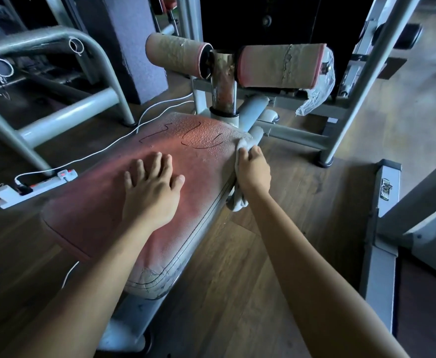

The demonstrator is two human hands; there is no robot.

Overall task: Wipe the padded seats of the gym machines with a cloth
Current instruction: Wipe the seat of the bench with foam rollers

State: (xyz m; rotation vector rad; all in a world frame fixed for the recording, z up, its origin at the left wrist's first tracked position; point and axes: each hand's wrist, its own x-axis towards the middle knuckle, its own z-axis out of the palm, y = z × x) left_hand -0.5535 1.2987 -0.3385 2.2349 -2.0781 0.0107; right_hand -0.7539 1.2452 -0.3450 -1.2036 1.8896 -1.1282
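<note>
A worn, dusty red padded seat [103, 202] fills the middle of the view, cracked at its near corner. My left hand [151, 188] lies flat on top of it with the fingers spread and nothing in it. My right hand [253, 170] presses a pale grey cloth [239, 200] against the seat's right edge. The cloth bunches above the fingers and hangs down below the wrist.
Two worn roller pads [280, 65] on a rusty post [223, 86] stand just beyond the seat. Grey machine frames [67, 115] flank the left and right. A white power strip [35, 188] and cables lie on the wooden floor [302, 192] at left.
</note>
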